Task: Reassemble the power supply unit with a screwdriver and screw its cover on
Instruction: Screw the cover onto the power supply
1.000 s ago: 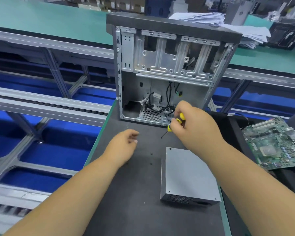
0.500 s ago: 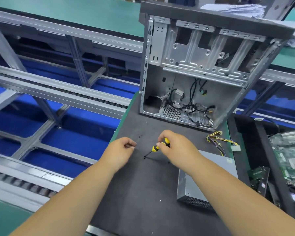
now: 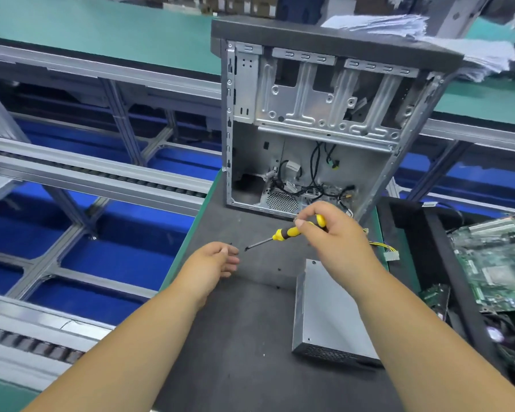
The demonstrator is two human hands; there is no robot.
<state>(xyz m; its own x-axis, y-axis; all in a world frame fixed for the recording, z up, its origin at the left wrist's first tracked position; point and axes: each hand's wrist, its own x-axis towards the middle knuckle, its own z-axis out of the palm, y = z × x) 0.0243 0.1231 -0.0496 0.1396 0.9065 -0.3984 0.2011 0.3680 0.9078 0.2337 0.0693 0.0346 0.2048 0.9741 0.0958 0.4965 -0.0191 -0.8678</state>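
Observation:
The grey metal power supply unit (image 3: 330,316) lies flat on the dark mat, partly under my right forearm, with its yellow wires (image 3: 384,248) trailing behind. My right hand (image 3: 336,236) grips a yellow-and-black screwdriver (image 3: 286,231), its tip pointing down-left at a small black screw (image 3: 246,249) on the mat. My left hand (image 3: 214,263) hovers just left of that tip with fingers loosely curled and nothing visibly held. Other loose screws (image 3: 279,269) dot the mat.
An open computer case (image 3: 309,123) stands upright at the back of the mat (image 3: 235,352). A green motherboard (image 3: 497,263) lies in a black tray on the right. Conveyor rails (image 3: 87,173) and blue framework run on the left. A paper stack (image 3: 458,40) sits behind the case.
My right hand has swung the screwdriver so that its tip points at a screw on the mat near my left hand. The head view shifted slightly.

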